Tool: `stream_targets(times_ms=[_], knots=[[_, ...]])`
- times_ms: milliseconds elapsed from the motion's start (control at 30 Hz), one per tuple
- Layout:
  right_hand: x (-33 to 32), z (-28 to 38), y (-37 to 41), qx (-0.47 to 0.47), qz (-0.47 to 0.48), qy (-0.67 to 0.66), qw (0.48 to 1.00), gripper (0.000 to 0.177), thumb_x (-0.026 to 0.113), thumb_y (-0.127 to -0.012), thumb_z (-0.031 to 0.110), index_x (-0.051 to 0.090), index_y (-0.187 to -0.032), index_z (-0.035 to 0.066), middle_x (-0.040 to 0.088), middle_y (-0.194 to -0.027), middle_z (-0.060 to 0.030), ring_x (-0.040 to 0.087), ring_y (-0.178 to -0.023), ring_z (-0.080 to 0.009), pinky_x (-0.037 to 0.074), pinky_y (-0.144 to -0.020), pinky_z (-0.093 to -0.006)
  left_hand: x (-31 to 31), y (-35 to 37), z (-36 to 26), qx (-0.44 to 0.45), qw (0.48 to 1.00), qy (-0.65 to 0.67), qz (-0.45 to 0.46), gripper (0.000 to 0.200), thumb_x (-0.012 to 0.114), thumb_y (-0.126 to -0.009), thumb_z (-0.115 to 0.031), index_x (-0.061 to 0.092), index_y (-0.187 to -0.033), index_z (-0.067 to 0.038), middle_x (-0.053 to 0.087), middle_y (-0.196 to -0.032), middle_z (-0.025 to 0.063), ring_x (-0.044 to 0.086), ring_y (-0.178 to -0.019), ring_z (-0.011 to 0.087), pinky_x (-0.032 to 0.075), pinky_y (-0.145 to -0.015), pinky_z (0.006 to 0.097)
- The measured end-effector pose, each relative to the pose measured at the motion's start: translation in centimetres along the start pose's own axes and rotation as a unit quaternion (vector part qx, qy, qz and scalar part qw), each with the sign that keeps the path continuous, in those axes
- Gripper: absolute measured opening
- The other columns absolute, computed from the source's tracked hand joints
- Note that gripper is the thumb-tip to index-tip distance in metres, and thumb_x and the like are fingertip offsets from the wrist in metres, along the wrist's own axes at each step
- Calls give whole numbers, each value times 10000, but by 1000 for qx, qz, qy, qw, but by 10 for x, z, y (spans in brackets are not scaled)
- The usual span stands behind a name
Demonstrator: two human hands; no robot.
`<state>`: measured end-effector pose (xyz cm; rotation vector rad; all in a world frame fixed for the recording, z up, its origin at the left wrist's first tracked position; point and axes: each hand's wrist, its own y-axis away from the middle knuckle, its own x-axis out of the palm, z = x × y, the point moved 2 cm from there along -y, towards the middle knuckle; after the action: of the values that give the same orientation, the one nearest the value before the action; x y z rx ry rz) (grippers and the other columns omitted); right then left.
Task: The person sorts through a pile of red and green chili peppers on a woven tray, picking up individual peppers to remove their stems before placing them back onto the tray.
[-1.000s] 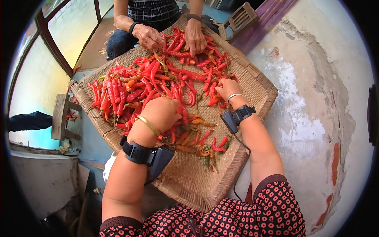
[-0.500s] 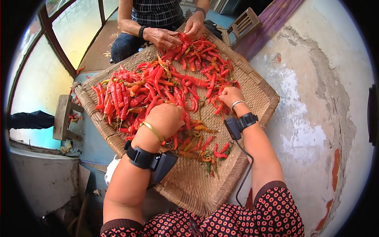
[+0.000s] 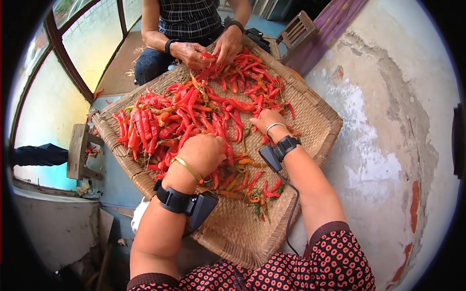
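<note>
Across a wide, square-cornered tray of woven tan wicker (image 3: 233, 228) lie many long, wrinkled red chili peppers (image 3: 145, 121), heaped thickly on its left half and strewn more thinly toward the far corner. Near the middle of the tray, just beside the heap, sits a looser scatter of orange, yellowish and green peppers (image 3: 240, 177). The left hand (image 3: 203, 153), a gold bangle (image 3: 188, 169) at its wrist, is curled over the near edge of the red heap with its back to the view; whether its fingers pinch a pepper cannot be told. The right hand (image 3: 268, 121), with a silver bangle (image 3: 275, 128), reaches in from the other side, fingers bent down and drawn together among red peppers; what lies between the fingertips is hidden. Black straps with dark box-like devices (image 3: 203, 209) circle both forearms. Beyond the far corner sits another person in a black checked top (image 3: 190, 19), whose two hands (image 3: 208, 53) are close together at the red peppers there. A small wooden stool (image 3: 77, 151) stands left of the tray, and a cracked, patchy pale wall (image 3: 369, 145) rises to its right.
</note>
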<state>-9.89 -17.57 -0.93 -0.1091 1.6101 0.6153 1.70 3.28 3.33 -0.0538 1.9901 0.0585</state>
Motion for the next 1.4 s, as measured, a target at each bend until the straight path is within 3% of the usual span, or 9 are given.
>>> stream_targets(times_ms=[267,400,467,600,700,933,1200,1267,1400], knots=[[4,-3,-18,33,-56,-68,996,281,580,-729,299,652,-784,33,631,-816,-153,605,-742,-294,483,-687,-384,2,-1,-1,-7,1000,-3,-4,248,627,-703,-230,563,-831,-27,586,-744,171,580,-741,332,469,-658,417],[-13,13,-6,-72,-51,-178,980,233,662,-669,233,649,-800,41,637,-816,-128,608,-737,-245,473,-675,-344,2,0,0,0,1000,-8,-14,241,626,-701,-225,565,-823,-27,586,-738,167,582,-740,327,471,-657,413],[-15,19,2,-183,-68,-183,964,287,626,-718,303,645,-885,71,630,-864,-144,592,-836,-297,464,-756,-371,2,0,-1,-5,1000,-6,-16,240,627,-700,-224,565,-820,-26,586,-732,164,582,-738,327,472,-655,412],[-21,-22,-9,-110,-131,-122,978,248,640,-720,295,643,-808,63,633,-777,-127,605,-758,-260,468,-696,-352,4,2,3,6,1000,1,-20,235,630,-699,-219,557,-798,-19,580,-701,165,582,-713,331,470,-643,415],[-21,-55,-11,-54,-84,31,994,242,621,-742,309,638,-778,71,632,-769,-129,599,-744,-276,465,-683,-375,4,0,2,17,999,-3,-38,234,630,-701,-220,555,-793,-17,580,-696,169,582,-706,334,470,-641,418],[9,-62,-9,20,-57,-73,996,301,656,-720,356,626,-777,62,635,-812,-115,597,-764,-255,467,-682,-357,2,0,0,1,1000,-3,-4,239,628,-703,-223,554,-795,-16,580,-717,170,580,-729,332,468,-651,417],[27,-82,-29,39,4,-144,989,189,632,-722,208,615,-759,23,621,-710,-99,592,-630,-204,477,-610,-323,4,-1,1,8,1000,-2,-3,243,626,-707,-224,549,-801,-13,576,-716,171,575,-728,336,465,-655,419],[14,-77,-19,0,-40,-211,977,196,581,-666,179,641,-783,34,620,-828,-168,586,-761,-298,462,-712,-368,3,0,1,6,1000,-1,-13,245,626,-706,-224,550,-805,-13,575,-713,169,575,-729,336,465,-657,418],[-30,-55,1,-70,-38,-43,996,219,579,-685,208,641,-809,39,619,-813,-156,585,-770,-302,467,-710,-366,4,-1,1,9,1000,-10,-14,248,627,-704,-225,551,-809,-13,573,-716,170,575,-736,335,464,-660,417]])
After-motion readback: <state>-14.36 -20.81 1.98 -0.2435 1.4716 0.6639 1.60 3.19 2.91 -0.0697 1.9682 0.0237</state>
